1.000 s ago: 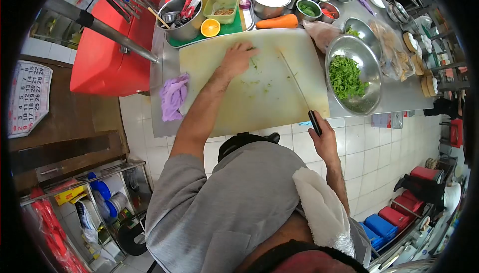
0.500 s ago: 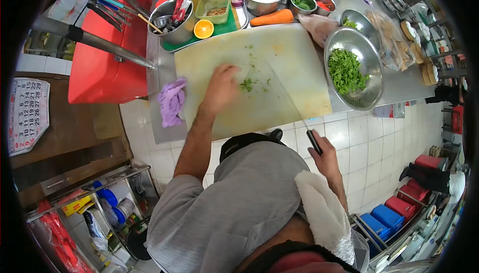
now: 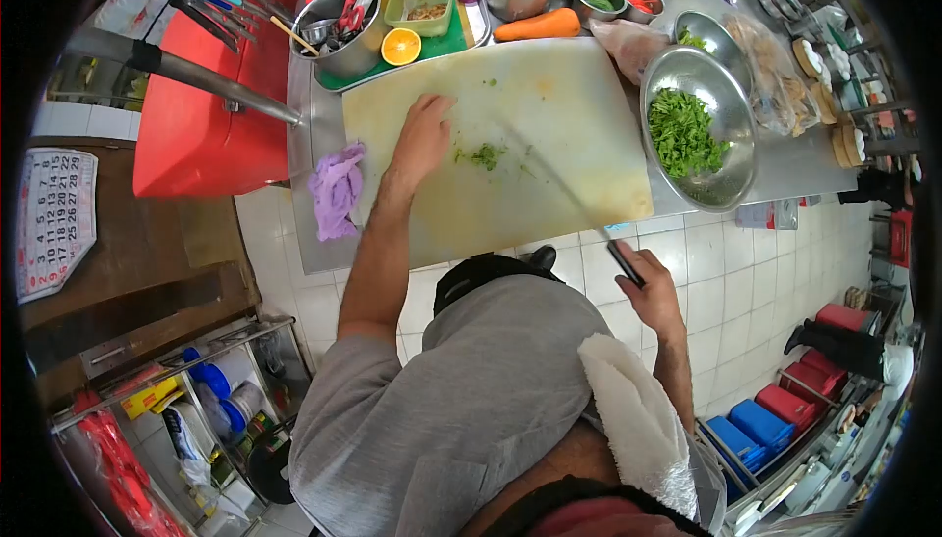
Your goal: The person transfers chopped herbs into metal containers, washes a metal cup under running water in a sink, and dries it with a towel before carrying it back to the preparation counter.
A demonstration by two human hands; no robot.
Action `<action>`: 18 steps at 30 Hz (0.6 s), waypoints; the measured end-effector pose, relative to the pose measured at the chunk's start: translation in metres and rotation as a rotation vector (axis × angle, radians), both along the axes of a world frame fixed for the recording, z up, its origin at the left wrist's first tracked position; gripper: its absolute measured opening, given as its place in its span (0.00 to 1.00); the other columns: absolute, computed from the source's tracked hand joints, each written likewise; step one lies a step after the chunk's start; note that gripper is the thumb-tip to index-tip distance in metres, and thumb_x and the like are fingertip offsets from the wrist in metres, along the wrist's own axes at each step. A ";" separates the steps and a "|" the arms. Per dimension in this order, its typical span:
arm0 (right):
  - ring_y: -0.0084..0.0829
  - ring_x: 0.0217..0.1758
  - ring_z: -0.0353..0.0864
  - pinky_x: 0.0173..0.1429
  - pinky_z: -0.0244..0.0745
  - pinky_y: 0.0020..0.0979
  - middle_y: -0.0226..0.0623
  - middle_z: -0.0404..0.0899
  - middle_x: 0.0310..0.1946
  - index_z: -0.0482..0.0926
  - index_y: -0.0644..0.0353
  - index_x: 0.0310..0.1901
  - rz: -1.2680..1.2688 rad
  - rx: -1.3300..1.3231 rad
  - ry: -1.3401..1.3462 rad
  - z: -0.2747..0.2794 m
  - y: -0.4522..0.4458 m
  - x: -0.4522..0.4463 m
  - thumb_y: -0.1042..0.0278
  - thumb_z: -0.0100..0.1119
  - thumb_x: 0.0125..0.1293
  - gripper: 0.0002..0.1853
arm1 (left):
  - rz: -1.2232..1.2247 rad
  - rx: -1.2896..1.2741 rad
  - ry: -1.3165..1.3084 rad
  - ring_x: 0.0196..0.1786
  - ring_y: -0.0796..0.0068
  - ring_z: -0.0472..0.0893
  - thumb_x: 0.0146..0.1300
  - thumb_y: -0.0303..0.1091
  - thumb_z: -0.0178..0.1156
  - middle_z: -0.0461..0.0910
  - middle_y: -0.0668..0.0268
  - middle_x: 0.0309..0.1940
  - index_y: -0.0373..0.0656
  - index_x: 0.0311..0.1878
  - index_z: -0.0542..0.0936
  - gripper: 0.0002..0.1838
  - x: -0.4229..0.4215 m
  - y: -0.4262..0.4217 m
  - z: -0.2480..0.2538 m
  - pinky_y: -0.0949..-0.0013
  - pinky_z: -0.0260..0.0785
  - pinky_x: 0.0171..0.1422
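Note:
My left hand [image 3: 424,133] is over the left part of the pale cutting board [image 3: 579,164], its fingers bent and close together; whether anything is under them is hidden. Right of it, a small heap of chopped green herbs [image 3: 486,155] lies on the board with scattered bits around. My right hand [image 3: 652,284] holds a knife [image 3: 624,263] by its black handle beyond the board's front edge. The slightly blurred blade slants up and left over the board, its tip near the heap. A steel bowl [image 3: 734,176] at the right contains chopped greens [image 3: 682,133].
A purple cloth [image 3: 338,191] lies left of the board. Behind it are a pot of utensils [image 3: 361,54], a halved orange [image 3: 400,46], a carrot [image 3: 538,26] and several small bowls. Bagged food [image 3: 775,76] is at the right. Another person [image 3: 844,346] appears far right.
My left hand has moved down and left from the board's upper middle, then slightly up. The herb bits are gathered more into a heap. The knife tip has swung left and down.

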State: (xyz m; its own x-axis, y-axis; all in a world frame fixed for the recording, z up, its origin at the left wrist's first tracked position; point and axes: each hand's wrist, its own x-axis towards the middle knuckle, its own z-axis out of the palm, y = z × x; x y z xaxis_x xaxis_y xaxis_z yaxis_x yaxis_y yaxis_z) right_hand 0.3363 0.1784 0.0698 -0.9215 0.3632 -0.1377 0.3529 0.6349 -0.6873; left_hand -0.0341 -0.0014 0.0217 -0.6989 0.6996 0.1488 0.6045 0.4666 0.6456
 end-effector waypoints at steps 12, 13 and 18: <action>0.21 0.20 0.74 0.18 0.67 0.21 0.34 0.77 0.31 0.61 0.59 0.67 -0.523 -0.864 0.031 -0.041 0.001 0.026 0.73 0.59 0.62 0.31 | -0.261 -0.230 0.257 0.51 0.55 0.73 0.52 0.17 0.49 0.74 0.56 0.45 0.42 0.45 0.77 0.18 -0.031 0.076 -0.027 0.60 0.66 0.57; 0.21 0.20 0.74 0.19 0.68 0.22 0.34 0.77 0.32 0.61 0.59 0.67 -0.504 -0.899 0.016 -0.045 0.000 0.030 0.73 0.59 0.62 0.31 | -0.301 -0.280 0.193 0.49 0.55 0.73 0.51 0.18 0.49 0.74 0.56 0.42 0.42 0.44 0.77 0.16 -0.031 0.073 -0.030 0.59 0.66 0.55; 0.21 0.21 0.74 0.23 0.68 0.22 0.34 0.77 0.32 0.62 0.57 0.67 -0.365 -0.995 -0.070 -0.050 -0.008 0.037 0.75 0.60 0.60 0.32 | -0.371 -0.404 0.062 0.44 0.53 0.73 0.53 0.22 0.52 0.75 0.54 0.35 0.40 0.43 0.77 0.14 0.017 0.026 -0.012 0.56 0.66 0.50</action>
